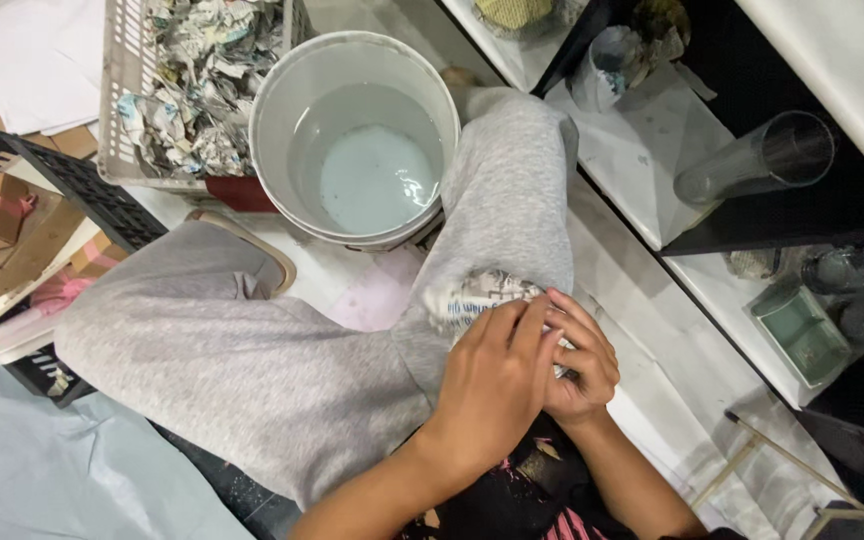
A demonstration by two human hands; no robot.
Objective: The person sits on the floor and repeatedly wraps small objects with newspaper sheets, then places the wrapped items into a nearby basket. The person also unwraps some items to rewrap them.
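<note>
Left hand (pixel 497 375) over right hand (pixel 577 365), both pinching crumpled newspaper (pixel 482 297), its long axis pointing toward bucket (pixel 357 135)

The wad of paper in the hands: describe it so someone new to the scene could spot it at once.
Start at the white bucket of cloudy water at top centre and follow the grey-trousered leg down from its right side. On that leg, the left hand and right hand press a crumpled wad of printed newspaper. Unlike the shredded newspaper in the basket, it is one compact lump.
</note>
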